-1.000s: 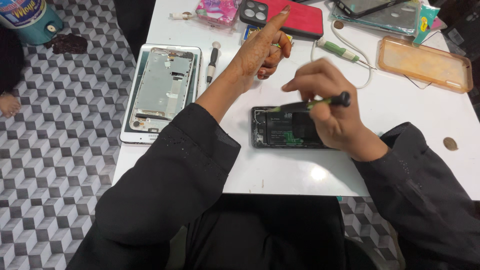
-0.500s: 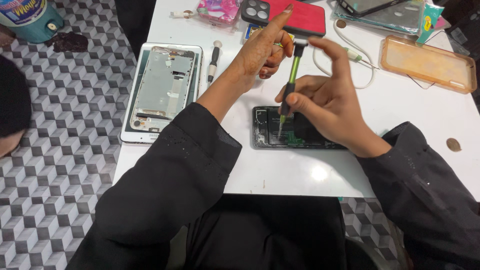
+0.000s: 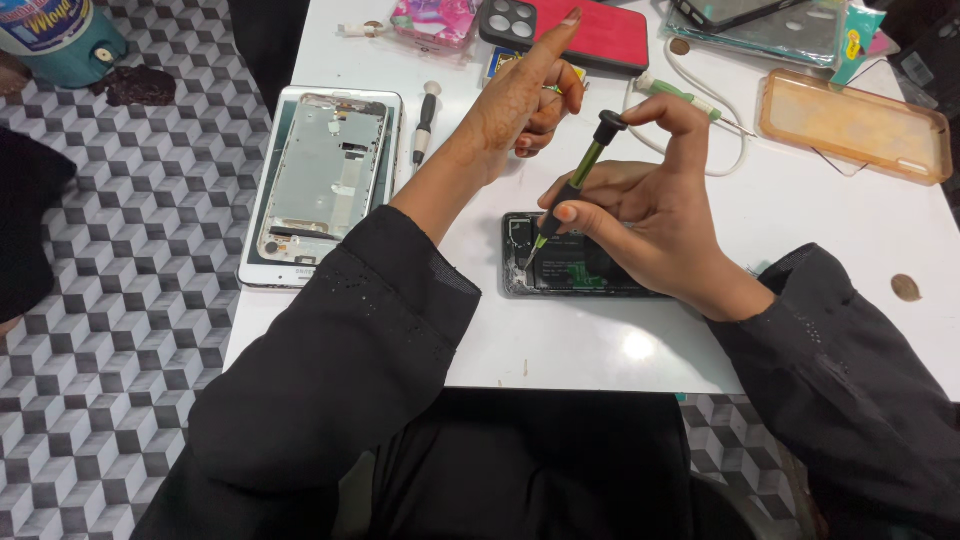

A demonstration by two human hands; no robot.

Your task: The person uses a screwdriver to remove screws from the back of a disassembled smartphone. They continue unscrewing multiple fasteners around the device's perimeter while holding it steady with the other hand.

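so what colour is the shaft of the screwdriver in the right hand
Green with a black cap, in the head view: the screwdriver held by the right hand.

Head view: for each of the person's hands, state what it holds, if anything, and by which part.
The right hand holds a green-and-black screwdriver: thumb on the lower shaft, index finger on the cap. The left hand holds nothing visible.

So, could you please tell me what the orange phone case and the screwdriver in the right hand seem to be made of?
The orange phone case looks like soft, translucent plastic or silicone: the white table shows faintly through it, and its surface is glossy. The screwdriver in the right hand seems to have a green handle, metal or plastic I cannot tell, with a black cap and black grip, and a thin metal-looking tip.
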